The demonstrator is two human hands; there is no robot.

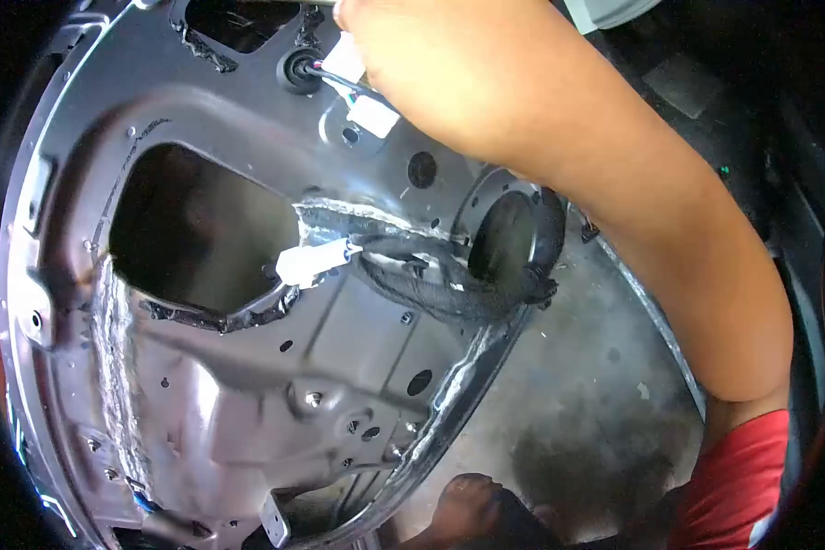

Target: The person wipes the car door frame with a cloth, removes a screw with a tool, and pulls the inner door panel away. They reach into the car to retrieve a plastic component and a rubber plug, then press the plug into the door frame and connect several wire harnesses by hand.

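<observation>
My right hand (385,46) reaches up from the right to the top edge of the head view. Its fingers are mostly cut off by the frame, so what they hold, if anything, is hidden. Close beneath it are white connectors (373,117) on thin wires, coming out by a round black grommet (300,71). They hang against a dark metal car door panel (275,367). Lower down, another white connector (312,263) sits on the end of a black-taped wiring harness (449,298) lying across the panel. My left hand cannot be made out.
The panel has a large opening (202,229) and a round opening (504,236), with sealant strips (115,367) along it. Grey floor (596,412) lies right of the panel. A shadowed rounded shape (467,504), perhaps a body part, shows at the bottom.
</observation>
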